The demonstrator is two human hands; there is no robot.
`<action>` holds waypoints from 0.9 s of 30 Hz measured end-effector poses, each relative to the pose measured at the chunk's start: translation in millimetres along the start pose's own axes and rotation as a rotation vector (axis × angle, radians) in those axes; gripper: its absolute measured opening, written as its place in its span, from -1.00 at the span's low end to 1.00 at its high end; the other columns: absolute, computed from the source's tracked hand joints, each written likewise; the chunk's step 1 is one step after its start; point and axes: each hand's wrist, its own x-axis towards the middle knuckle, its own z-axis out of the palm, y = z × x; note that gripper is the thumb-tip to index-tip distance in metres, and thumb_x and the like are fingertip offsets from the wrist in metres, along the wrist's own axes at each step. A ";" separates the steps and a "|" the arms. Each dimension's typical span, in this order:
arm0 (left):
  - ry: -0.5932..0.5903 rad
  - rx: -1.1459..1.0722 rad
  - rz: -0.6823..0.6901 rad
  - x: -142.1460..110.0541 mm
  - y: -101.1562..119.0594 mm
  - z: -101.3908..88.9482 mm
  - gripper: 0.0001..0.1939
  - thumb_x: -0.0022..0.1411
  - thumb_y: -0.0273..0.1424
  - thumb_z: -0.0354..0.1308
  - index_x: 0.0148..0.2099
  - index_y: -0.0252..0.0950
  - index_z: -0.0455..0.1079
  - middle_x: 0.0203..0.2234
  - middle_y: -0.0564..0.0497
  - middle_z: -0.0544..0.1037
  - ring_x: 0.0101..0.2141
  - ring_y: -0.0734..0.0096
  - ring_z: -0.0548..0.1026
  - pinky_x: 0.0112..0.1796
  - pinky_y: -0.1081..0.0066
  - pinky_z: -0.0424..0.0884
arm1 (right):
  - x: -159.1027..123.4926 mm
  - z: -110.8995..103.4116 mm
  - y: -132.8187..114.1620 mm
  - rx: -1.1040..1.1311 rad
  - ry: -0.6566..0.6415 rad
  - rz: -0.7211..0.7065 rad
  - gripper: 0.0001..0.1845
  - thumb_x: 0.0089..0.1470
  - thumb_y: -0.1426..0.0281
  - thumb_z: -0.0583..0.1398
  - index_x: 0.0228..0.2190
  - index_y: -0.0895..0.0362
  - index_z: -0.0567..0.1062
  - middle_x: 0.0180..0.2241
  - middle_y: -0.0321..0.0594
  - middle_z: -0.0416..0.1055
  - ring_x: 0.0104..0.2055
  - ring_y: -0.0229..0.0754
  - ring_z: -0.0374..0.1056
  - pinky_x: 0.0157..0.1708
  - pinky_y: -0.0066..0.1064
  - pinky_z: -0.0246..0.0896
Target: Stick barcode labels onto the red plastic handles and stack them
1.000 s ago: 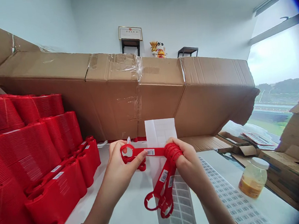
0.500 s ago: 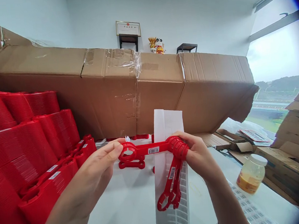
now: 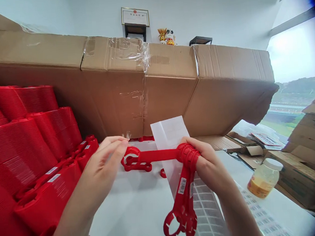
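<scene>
Gripping a bundle of red plastic ring-ended tools (image 3: 188,154) in your right-hand grip (image 3: 205,161), you hold it closed around their ribbed, stacked ring ends, above the middle of the desk (image 3: 132,212). One tool's shaft runs left from that grip, and its far ring sits just beside your left-hand grip (image 3: 106,159), which stands open, fingers extended; whether the fingertips touch that ring, you cannot tell. The other tools hang down past your right wrist, one showing a barcode sticker (image 3: 182,185). A white sheet (image 3: 169,131) rises behind the bundle, and a label sheet (image 3: 206,209) lies beneath it. A loose red tool (image 3: 136,166) rests on the desk below the far ring. Stacked red plastic pieces (image 3: 20,155) fill the left side, cardboard boxes (image 3: 144,97) stand behind, and a jar of yellow liquid (image 3: 262,184) sits right.
</scene>
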 end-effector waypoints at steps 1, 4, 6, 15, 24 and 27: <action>0.073 0.135 0.079 -1.2 1.1 -0.8 -0.64 0.37 -0.04 0.09 -0.27 -0.14 0.57 -0.10 0.00 0.60 0.03 0.07 0.51 0.15 0.13 0.38 | 0.0 1.1 0.6 -0.018 0.009 0.001 -0.74 0.19 0.38 0.09 -0.54 0.08 0.28 -0.56 -0.39 0.22 -0.51 -0.29 0.08 -0.57 -0.42 -0.02; 0.245 0.297 0.153 -8.2 8.4 -7.4 -0.73 0.42 -0.09 0.04 -0.05 -0.06 0.48 -0.02 0.09 0.52 0.04 0.14 0.47 0.16 0.08 0.33 | 0.3 3.4 1.8 -0.068 0.019 -0.001 -0.75 0.18 0.42 0.07 -0.54 0.07 0.27 -0.57 -0.40 0.21 -0.51 -0.30 0.07 -0.57 -0.41 -0.03; 0.362 0.235 0.149 -15.9 14.0 -12.7 -0.75 0.35 -0.08 0.13 -0.03 -0.02 0.46 -0.09 0.10 0.53 -0.11 0.19 0.53 -0.04 0.14 0.50 | 0.3 4.5 2.0 -0.081 0.017 -0.001 -0.75 0.18 0.43 0.07 -0.54 0.07 0.27 -0.57 -0.40 0.22 -0.51 -0.30 0.08 -0.56 -0.41 -0.02; -0.086 -0.145 -0.212 -42.4 34.8 4.3 -0.61 0.11 -0.07 0.38 -0.07 -0.04 0.41 -0.42 0.15 0.56 -0.71 0.53 0.37 -0.77 0.55 0.31 | -5.6 11.4 -0.2 -0.119 0.010 -0.012 -0.73 0.24 0.44 0.05 -0.52 0.06 0.26 -0.55 -0.39 0.26 -0.50 -0.27 0.10 -0.56 -0.37 -0.01; -0.041 -0.149 -0.285 -37.4 47.5 20.4 -0.54 0.11 -0.13 0.36 -0.02 -0.14 0.31 -0.35 0.12 0.59 -0.76 0.61 0.31 -0.76 0.60 0.17 | -13.1 14.7 -4.0 -0.144 0.015 -0.043 -0.72 0.27 0.45 0.04 -0.51 0.06 0.25 -0.55 -0.38 0.27 -0.49 -0.27 0.11 -0.55 -0.36 -0.01; -0.044 -0.142 -0.273 -36.2 45.4 21.9 -0.57 0.20 -0.15 0.30 0.02 -0.15 0.27 -0.39 0.14 0.58 -0.75 0.65 0.29 -0.74 0.64 0.18 | -15.2 16.8 -5.4 -0.145 0.018 -0.049 -0.71 0.29 0.44 0.03 -0.50 0.07 0.26 -0.53 -0.38 0.29 -0.48 -0.27 0.12 -0.53 -0.37 0.00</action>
